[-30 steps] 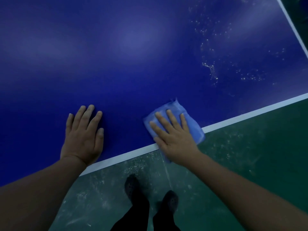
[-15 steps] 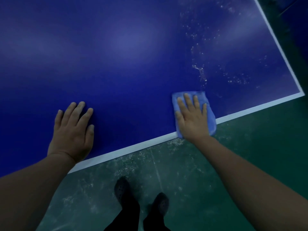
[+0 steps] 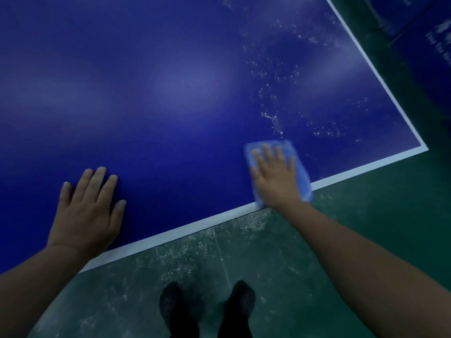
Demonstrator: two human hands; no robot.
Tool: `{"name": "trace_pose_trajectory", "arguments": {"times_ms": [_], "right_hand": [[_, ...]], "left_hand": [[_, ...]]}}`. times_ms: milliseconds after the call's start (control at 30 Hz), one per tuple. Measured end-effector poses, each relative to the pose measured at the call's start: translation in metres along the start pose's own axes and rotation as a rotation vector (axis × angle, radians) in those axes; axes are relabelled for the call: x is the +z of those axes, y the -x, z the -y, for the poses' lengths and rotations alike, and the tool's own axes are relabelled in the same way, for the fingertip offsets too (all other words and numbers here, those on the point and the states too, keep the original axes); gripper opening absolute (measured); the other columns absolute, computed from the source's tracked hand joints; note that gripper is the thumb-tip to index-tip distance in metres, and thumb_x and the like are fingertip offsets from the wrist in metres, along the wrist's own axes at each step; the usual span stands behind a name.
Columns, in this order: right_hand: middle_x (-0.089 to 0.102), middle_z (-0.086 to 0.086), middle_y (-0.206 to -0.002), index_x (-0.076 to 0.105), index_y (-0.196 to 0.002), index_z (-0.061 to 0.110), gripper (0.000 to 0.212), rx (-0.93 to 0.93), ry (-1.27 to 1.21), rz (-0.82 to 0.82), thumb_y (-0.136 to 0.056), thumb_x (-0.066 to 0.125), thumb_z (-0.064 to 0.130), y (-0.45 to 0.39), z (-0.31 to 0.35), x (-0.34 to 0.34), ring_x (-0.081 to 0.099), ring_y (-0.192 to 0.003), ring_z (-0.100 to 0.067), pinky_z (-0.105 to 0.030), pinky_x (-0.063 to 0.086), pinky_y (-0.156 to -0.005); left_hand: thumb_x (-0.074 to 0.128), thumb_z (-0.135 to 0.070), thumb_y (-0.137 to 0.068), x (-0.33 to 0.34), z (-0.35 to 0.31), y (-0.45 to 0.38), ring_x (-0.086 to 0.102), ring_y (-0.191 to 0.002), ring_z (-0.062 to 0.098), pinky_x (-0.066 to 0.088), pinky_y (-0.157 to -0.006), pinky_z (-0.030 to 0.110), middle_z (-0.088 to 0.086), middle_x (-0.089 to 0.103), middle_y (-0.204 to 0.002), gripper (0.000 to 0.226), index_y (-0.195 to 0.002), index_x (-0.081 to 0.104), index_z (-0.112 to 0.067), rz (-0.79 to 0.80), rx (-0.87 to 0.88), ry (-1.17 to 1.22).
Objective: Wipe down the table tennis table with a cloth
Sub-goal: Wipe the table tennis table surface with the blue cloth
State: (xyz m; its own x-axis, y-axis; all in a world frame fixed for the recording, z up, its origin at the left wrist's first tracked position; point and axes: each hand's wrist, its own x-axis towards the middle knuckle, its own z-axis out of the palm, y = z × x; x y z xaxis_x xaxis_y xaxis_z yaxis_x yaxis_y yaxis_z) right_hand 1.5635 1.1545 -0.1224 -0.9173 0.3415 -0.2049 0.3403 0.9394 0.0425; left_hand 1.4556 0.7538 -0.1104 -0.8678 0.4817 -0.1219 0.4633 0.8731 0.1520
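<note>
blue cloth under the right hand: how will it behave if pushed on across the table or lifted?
Likely floppy: the cloth lies flat under the right hand, its corner drooping past the table edge. Probably slides easily on the smooth top, dragging more through the droplets. Looks light; lifted, it should sag.

Light: I see a dim, bluish-green scene.
Glare: soft pale patches on the tabletop (image 3: 170,69), beyond the left hand's fingers (image 3: 97,181).
Blur: right hand (image 3: 275,181) and cloth (image 3: 301,167) smeared.
Distortion: white edge line (image 3: 170,236) slants, wide-angle.
</note>
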Motion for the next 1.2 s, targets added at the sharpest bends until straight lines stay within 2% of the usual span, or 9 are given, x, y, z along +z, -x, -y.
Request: {"name": "trace_pose_trajectory", "arguments": {"times_ms": [100, 167, 367, 467, 600, 800, 1000, 1100, 1200], "right_hand": [[-0.002, -0.001, -0.168, 0.004, -0.159, 0.029, 0.06, 0.493, -0.205, -0.008, -0.105, 0.024, 0.045, -0.007, -0.069, -0.012, -0.007, -0.153, -0.03, -0.064, -0.001, -0.119], [0.0, -0.001, -0.168, 0.006, -0.159, 0.03, 0.057, 0.601, -0.302, -0.053, -0.105, 0.011, 0.047, -0.008, -0.058, -0.016, -0.006, -0.153, -0.03, -0.063, -0.005, -0.119], [-0.006, 0.007, -0.166, 0.005, -0.158, 0.033, 0.063, -0.132, -0.099, 0.018, -0.099, 0.0, 0.054, 0.002, -0.007, -0.002, -0.016, -0.152, -0.022, -0.05, -0.017, -0.118], [-0.005, 0.002, -0.167, 0.005, -0.159, 0.03, 0.059, 0.124, -0.027, -0.02, -0.103, 0.018, 0.043, -0.011, -0.096, 0.001, -0.01, -0.153, -0.027, -0.059, -0.004, -0.12], [-0.001, -0.001, -0.168, 0.005, -0.159, 0.029, 0.058, 0.437, -0.233, -0.007, -0.104, 0.01, 0.048, -0.017, -0.152, -0.009, -0.008, -0.153, -0.027, -0.059, -0.004, -0.12], [-0.016, -0.001, -0.165, -0.006, -0.157, 0.031, 0.066, 0.102, -0.179, 0.015, -0.096, -0.012, 0.056, 0.004, -0.038, -0.003, -0.023, -0.149, -0.027, -0.052, -0.026, -0.113], [0.007, -0.003, -0.167, 0.019, -0.157, 0.029, 0.057, -0.128, -0.237, -0.064, -0.103, 0.014, 0.047, -0.063, 0.046, -0.019, -0.006, -0.153, -0.029, -0.056, -0.017, -0.117], [0.008, -0.004, -0.167, 0.018, -0.158, 0.027, 0.054, -0.099, -0.158, -0.077, -0.106, 0.023, 0.039, -0.101, 0.006, -0.023, 0.001, -0.153, -0.033, -0.062, -0.004, -0.118], [0.007, -0.007, -0.167, 0.013, -0.159, 0.023, 0.055, 0.233, -0.106, -0.082, -0.105, 0.02, 0.032, -0.105, -0.105, -0.018, 0.004, -0.152, -0.037, -0.064, 0.003, -0.118]], "left_hand": [[0.022, -0.05, -0.094, -0.003, -0.04, 0.001, 0.015, -0.151, 0.033, 0.006, -0.12, 0.055, 0.018, 0.027, -0.16, 0.073, -0.149, 0.038, -0.004, -0.067, -0.094, 0.098], [0.022, -0.049, -0.093, -0.001, -0.087, 0.0, 0.014, -0.151, 0.032, 0.004, -0.121, 0.052, 0.016, 0.025, -0.161, 0.073, -0.151, 0.036, -0.006, -0.078, -0.086, 0.173], [0.014, -0.051, -0.096, 0.027, -0.187, -0.011, 0.0, -0.154, 0.024, -0.003, -0.123, 0.05, 0.011, 0.014, -0.165, 0.074, -0.156, 0.026, -0.01, -0.029, -0.051, 0.157], [0.018, -0.054, -0.097, 0.037, -0.185, -0.014, 0.005, -0.153, 0.03, -0.001, -0.122, 0.055, 0.015, 0.019, -0.163, 0.072, -0.154, 0.029, -0.011, -0.028, -0.073, 0.052], [0.023, -0.053, -0.098, 0.041, -0.189, -0.017, 0.011, -0.152, 0.033, 0.001, -0.121, 0.056, 0.017, 0.023, -0.161, 0.07, -0.153, 0.031, -0.011, -0.017, -0.073, -0.01], [0.025, -0.051, -0.096, 0.038, -0.192, -0.017, 0.017, -0.15, 0.036, 0.004, -0.121, 0.057, 0.019, 0.027, -0.16, 0.07, -0.151, 0.036, -0.008, -0.03, -0.077, -0.021], [0.026, -0.049, -0.096, 0.037, -0.193, -0.018, 0.019, -0.149, 0.037, 0.005, -0.12, 0.058, 0.02, 0.029, -0.159, 0.07, -0.149, 0.04, -0.005, -0.043, -0.079, -0.02], [0.027, -0.048, -0.095, 0.036, -0.193, -0.018, 0.017, -0.15, 0.037, 0.006, -0.119, 0.06, 0.02, 0.028, -0.159, 0.07, -0.149, 0.04, -0.005, -0.032, -0.08, -0.024], [0.027, -0.048, -0.095, 0.035, -0.193, -0.018, 0.016, -0.15, 0.037, 0.007, -0.119, 0.062, 0.021, 0.027, -0.159, 0.07, -0.149, 0.04, -0.004, -0.021, -0.081, -0.02]]}}
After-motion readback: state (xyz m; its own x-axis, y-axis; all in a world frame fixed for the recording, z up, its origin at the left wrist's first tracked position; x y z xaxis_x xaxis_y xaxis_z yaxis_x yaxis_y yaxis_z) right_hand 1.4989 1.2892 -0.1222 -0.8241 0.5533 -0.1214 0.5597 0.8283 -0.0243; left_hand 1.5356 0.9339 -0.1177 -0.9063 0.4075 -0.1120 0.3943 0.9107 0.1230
